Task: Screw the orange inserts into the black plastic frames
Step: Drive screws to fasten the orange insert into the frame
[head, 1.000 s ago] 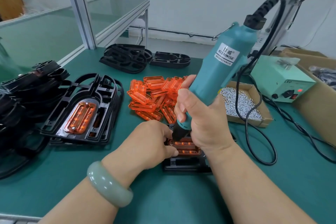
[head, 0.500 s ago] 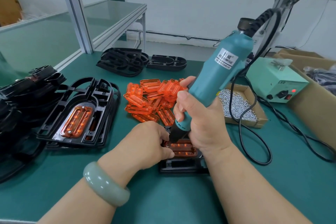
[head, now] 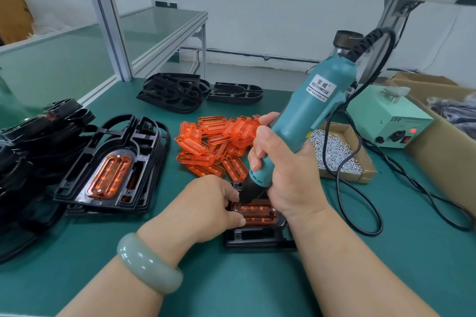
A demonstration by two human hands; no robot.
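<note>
Open mat [head: 231, 288] nearside; orange inserts [head: 206, 141], frame stacks [head: 113, 162] crowd beyond.

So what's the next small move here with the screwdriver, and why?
Probably press the bit straight down and run the driver to fasten the near-left end. The right hand grips the electric screwdriver with its tip at the left end of the orange insert, which sits in the black frame. The left hand pinches that end steady.

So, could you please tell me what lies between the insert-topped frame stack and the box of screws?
The head view shows a heap of loose orange inserts there, its right edge behind the right hand gripping the screwdriver.
</note>
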